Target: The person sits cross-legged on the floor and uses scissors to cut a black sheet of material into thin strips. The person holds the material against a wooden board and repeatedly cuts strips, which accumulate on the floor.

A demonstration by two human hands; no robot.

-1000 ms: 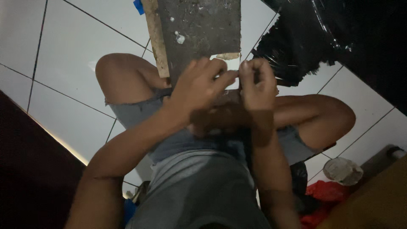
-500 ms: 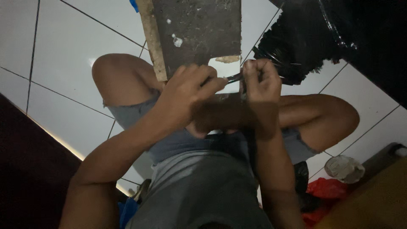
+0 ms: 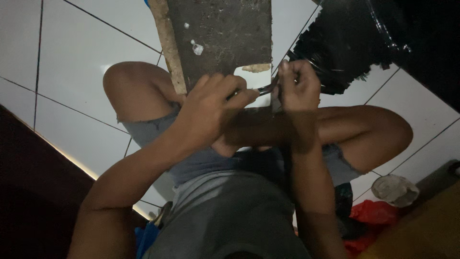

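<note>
I sit cross-legged on a white tiled floor [image 3: 72, 72]. My left hand [image 3: 211, 103] is closed around a thin dark tool [image 3: 264, 89] whose tip reaches toward my right hand. My right hand [image 3: 298, 86] is closed on a small flat object held upright; what it is I cannot make out in the dim light. Both hands meet above my crossed legs, just in front of a dark grey board [image 3: 220, 33] with a wooden edge that lies on the floor.
A crumpled black plastic sheet [image 3: 364, 43] lies at the upper right. A white cap-like object [image 3: 395, 189] and red fabric [image 3: 378, 213] sit at the lower right beside a yellowish surface. A dark panel fills the lower left.
Both hands have shifted slightly apart and the thin tool now shows between them. The view has tilted a little.
</note>
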